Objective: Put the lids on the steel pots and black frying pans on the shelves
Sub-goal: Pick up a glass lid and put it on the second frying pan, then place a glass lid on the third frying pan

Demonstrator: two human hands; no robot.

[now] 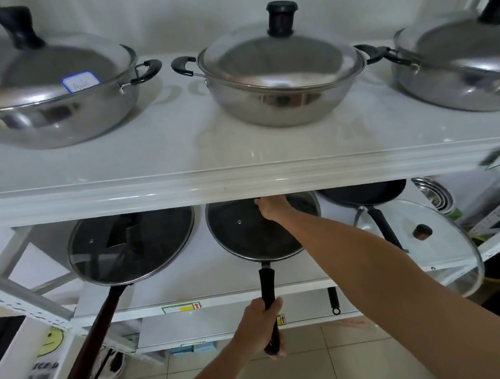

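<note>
Three steel pots stand lidded on the upper shelf (240, 160): left pot (45, 115), middle pot (283, 97), right pot (461, 83). On the lower shelf the left black frying pan (130, 246) carries a glass lid. The middle frying pan (255, 236) has a glass lid on it too. My left hand (259, 329) grips that pan's black handle (267, 286). My right hand (274, 207) rests on the lid's far part, fingers hidden under the upper shelf. The right frying pan (365, 193) is uncovered, and a loose glass lid (420, 241) lies in front of it.
The upper shelf's front edge overhangs the pans. Stacked steel bowls (434, 194) sit at the far right of the lower shelf. A white bin with a smiley sticker (50, 342) stands low left. A long wooden pan handle (90, 339) sticks out toward me. Tiled floor lies below.
</note>
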